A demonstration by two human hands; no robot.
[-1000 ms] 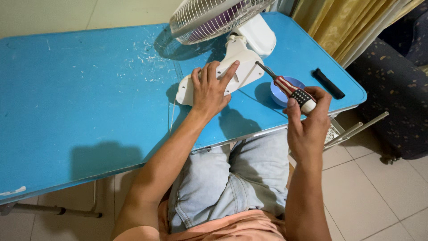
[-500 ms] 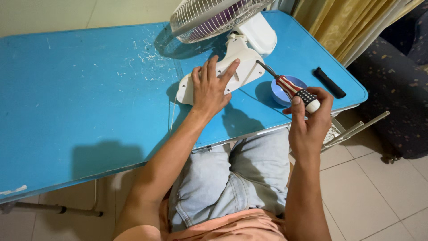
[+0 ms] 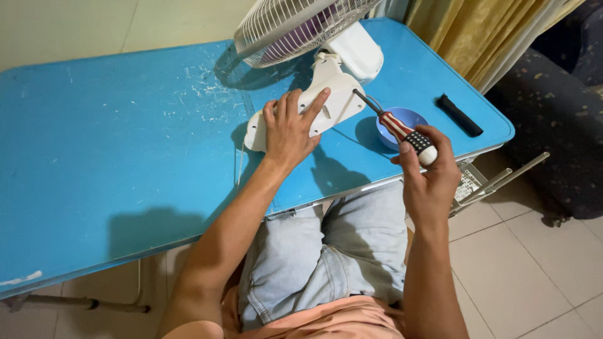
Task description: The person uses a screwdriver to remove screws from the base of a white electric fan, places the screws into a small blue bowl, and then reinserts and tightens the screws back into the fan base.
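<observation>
Left hand: your left hand (image 3: 290, 129) lies flat, fingers spread, pressing on the white fan base (image 3: 312, 110); it grasps nothing.
Right hand: your right hand (image 3: 430, 172) is closed around the screwdriver (image 3: 396, 125), fingers wrapped on its red, white and black handle.
Screwdriver: the shaft slants up and left, and its tip meets the edge of the fan base, though whether it sits in a screw is too small to tell.
Fan: the fan lies tipped on the blue table (image 3: 113, 163), with its grille (image 3: 295, 25) at the far edge.
Bowl: a small blue bowl (image 3: 408, 118) sits just under the screwdriver handle.
Black bar: a short black piece (image 3: 460, 115) lies near the right table edge, apart from the bowl.
</observation>
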